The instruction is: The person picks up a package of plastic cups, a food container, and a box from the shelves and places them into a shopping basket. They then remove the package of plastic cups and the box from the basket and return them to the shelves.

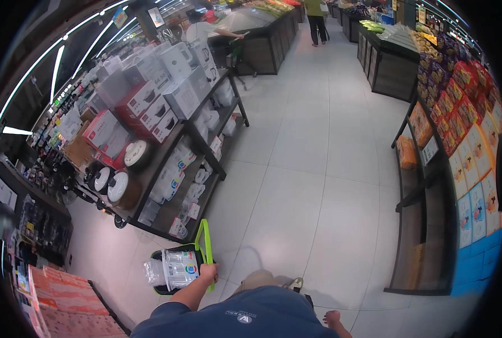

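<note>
My left hand (209, 272) is closed around the bright green handle (206, 242) of a shopping basket, down at my left side. The dark basket (162, 292) has a green rim and holds a wrapped pack of clear plastic containers (180, 269) with a colourful label. Part of that pack sticks out past the basket's left side. On my other side, my right hand (332, 319) hangs low with its fingers curled in, and nothing shows in it. Its nearest surroundings are my dark blue shirt and the floor tiles.
A display shelf (166, 169) with boxed goods and lidded pots stands close on the left, its corner near the basket. Snack packs fill a rack (409, 225) on the right. Pale floor (296, 141) runs between them towards produce stands (389, 65) and a person (317, 22).
</note>
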`<state>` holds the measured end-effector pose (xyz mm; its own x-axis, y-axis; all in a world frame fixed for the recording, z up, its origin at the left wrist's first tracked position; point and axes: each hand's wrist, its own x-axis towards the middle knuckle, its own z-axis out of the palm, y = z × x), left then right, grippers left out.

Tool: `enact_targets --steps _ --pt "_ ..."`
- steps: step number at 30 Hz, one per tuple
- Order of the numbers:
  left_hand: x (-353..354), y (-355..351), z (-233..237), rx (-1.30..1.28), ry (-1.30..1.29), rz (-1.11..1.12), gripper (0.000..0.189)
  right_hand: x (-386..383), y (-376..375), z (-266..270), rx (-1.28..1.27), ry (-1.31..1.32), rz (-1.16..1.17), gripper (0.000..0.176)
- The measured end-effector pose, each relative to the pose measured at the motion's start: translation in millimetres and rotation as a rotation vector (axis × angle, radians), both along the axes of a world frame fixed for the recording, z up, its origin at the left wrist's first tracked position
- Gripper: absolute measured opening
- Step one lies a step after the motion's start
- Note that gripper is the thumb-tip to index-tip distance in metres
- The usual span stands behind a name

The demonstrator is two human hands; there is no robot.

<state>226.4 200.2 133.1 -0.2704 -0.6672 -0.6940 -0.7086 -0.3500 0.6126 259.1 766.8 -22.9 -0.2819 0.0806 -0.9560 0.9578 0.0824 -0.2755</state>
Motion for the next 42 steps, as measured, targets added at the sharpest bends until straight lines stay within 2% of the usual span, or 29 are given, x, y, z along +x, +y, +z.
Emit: enact_targets --steps 1,4,5,6,8,10,12,14,15,16,18,19,21,23,26,27,29,30,32,33,36,37,41,42 --pt "-5 6 -5 -0.003 -0.009 -0.014 0.017 -3 13 -34 -0.002 0.009 0.004 0.014" --pt "-19 30 -13 -0.091 0.018 -0.072 0.020 37 58 -172 -0.057 0.538 1.143 0.015" --pt "-22 36 -17 -0.041 0.038 -0.089 0.023 28 70 -201 -0.068 0.712 1.523 0.016" --pt "-31 44 -16 -0.036 0.048 -0.088 0.023 25 60 -183 -0.057 0.716 1.526 0.016" --pt "-45 66 -7 -0.105 0.001 -0.071 0.021 -13 5 -123 -0.036 0.082 0.202 0.026" --pt "-61 74 -5 -0.103 0.037 -0.044 0.021 -59 -24 -53 0.081 0.198 0.190 0.018" --pt "-82 74 -10 -0.104 0.077 -0.017 0.021 -95 -33 -31 0.085 0.256 0.186 0.019" --pt "-102 71 -15 -0.115 0.080 0.059 0.023 -129 -35 -4 -0.002 0.504 0.370 0.023" --pt "-115 69 -12 -0.120 0.052 0.070 0.025 -144 -38 -8 0.115 0.605 0.558 0.020" --pt "-124 62 -17 -0.112 0.062 0.074 0.025 -158 -39 -9 0.125 0.614 0.563 0.020" --pt "-134 49 -30 -0.091 0.039 0.103 0.025 -181 -26 -38 0.246 0.769 0.931 0.019" --pt "-142 46 -23 -0.085 0.024 0.117 0.024 -201 -30 -28 0.255 0.777 0.936 0.019" --pt "-148 41 -29 -0.072 0.043 0.148 0.024 -232 -30 2 0.267 0.656 0.922 0.019" --pt "-159 33 -28 -0.065 0.055 0.179 0.023 -264 -36 10 0.274 0.598 0.917 0.019" --pt "-176 31 -23 -0.036 -0.017 0.205 0.019 -311 -28 5 0.171 0.661 1.165 0.029" --pt "-180 31 -24 -0.035 -0.025 0.226 0.019 -318 -35 10 0.171 0.656 1.168 0.029" --pt "-186 28 -26 -0.033 -0.031 0.243 0.020 -345 -69 51 0.257 0.274 0.588 0.019" --pt "-187 27 -25 -0.037 -0.034 0.243 0.021 -350 -70 53 0.258 0.271 0.587 0.019" --pt "-189 23 -20 -0.049 -0.037 0.238 0.022 -362 -72 54 0.275 0.257 0.618 0.021" --pt "-190 22 -17 -0.029 -0.032 0.267 0.022 -368 -69 52 0.301 0.309 0.812 0.021" --pt "-198 23 -15 -0.026 -0.017 0.301 0.022 -380 -66 43 0.372 0.289 0.916 0.021" --pt "-199 26 -15 -0.031 -0.013 0.310 0.022 -384 -77 69 0.410 0.223 0.898 0.022" --pt "-213 33 -11 -0.035 -0.028 0.300 0.023 -393 -69 45 0.391 0.205 0.959 0.022" --pt "-217 36 -13 -0.044 -0.027 0.291 0.024 -393 -67 42 0.421 0.296 0.995 0.022"
